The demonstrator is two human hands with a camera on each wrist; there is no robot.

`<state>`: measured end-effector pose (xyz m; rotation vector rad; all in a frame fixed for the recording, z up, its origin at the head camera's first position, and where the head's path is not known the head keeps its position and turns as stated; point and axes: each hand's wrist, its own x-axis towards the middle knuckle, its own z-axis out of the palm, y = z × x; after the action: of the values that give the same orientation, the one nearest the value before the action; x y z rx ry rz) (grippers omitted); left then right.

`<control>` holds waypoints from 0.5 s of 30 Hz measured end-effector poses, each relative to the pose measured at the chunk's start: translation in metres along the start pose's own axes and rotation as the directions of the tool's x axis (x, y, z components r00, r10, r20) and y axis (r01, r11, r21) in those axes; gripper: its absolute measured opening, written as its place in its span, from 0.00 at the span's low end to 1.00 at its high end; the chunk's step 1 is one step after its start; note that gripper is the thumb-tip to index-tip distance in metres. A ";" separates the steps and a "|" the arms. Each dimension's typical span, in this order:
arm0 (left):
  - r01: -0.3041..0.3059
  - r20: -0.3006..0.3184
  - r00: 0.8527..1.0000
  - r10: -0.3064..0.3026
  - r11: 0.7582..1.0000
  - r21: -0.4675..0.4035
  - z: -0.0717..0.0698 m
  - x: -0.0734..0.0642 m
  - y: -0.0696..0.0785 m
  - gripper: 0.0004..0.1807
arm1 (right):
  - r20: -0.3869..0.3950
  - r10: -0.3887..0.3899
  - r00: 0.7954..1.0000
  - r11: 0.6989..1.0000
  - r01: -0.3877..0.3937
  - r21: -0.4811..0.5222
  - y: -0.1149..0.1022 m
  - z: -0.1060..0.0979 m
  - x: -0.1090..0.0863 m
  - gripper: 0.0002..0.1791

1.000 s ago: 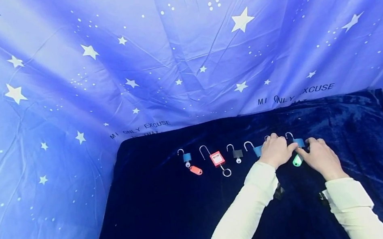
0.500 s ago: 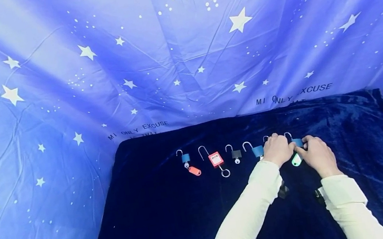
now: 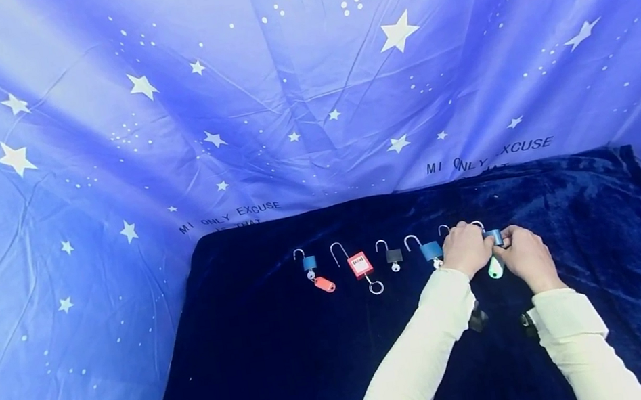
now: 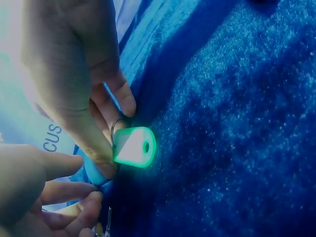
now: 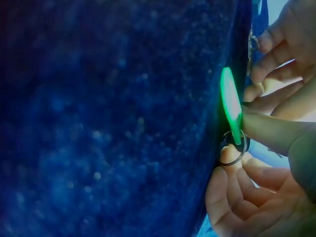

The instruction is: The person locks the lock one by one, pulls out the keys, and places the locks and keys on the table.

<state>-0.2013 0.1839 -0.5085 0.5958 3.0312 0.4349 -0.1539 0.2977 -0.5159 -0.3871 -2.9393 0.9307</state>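
In the head view, my right hand (image 3: pixel 527 258) pinches a blue padlock (image 3: pixel 493 238) at the right end of a row; its shackle is open. A green key tag (image 3: pixel 495 268) hangs from it on a ring. My left hand (image 3: pixel 467 249) is bent close against this padlock's left side, over another padlock whose shackle tip (image 3: pixel 444 230) shows. In the left wrist view, left fingers (image 4: pixel 64 192) lie beside the blue padlock body (image 4: pixel 94 170); whether they grip it is unclear. The right wrist view shows the tag (image 5: pixel 230 98) by the right thumb.
Leftward in the row lie a blue padlock (image 3: pixel 431 251), a black padlock (image 3: pixel 393 256), a red padlock (image 3: pixel 360 265) with a key ring, and a small blue padlock (image 3: pixel 309 263) with an orange tag (image 3: pixel 325 285). All rest on dark blue velvet (image 3: pixel 295 367) before a starry curtain (image 3: pixel 293 94).
The right hand has closed in on the rightmost padlock and moved slightly left; that padlock now looks tilted. The left hand stays beside it. The whole head view has shifted a little.
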 end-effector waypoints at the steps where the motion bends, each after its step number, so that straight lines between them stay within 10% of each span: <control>1: 0.000 -0.001 1.000 0.000 1.000 0.000 0.000 0.000 0.000 0.12 | -0.002 -0.003 1.000 1.000 0.003 0.005 0.000 0.000 0.000 0.18; 15: -0.001 -0.042 0.999 -0.007 0.982 -0.187 0.008 -0.002 -0.013 0.09 | -0.043 0.015 0.999 0.991 -0.009 0.130 0.000 0.001 -0.011 0.21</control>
<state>-0.2035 0.1738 -0.5197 0.5767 2.9832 0.7307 -0.1436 0.2945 -0.5162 -0.4140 -2.8207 1.0930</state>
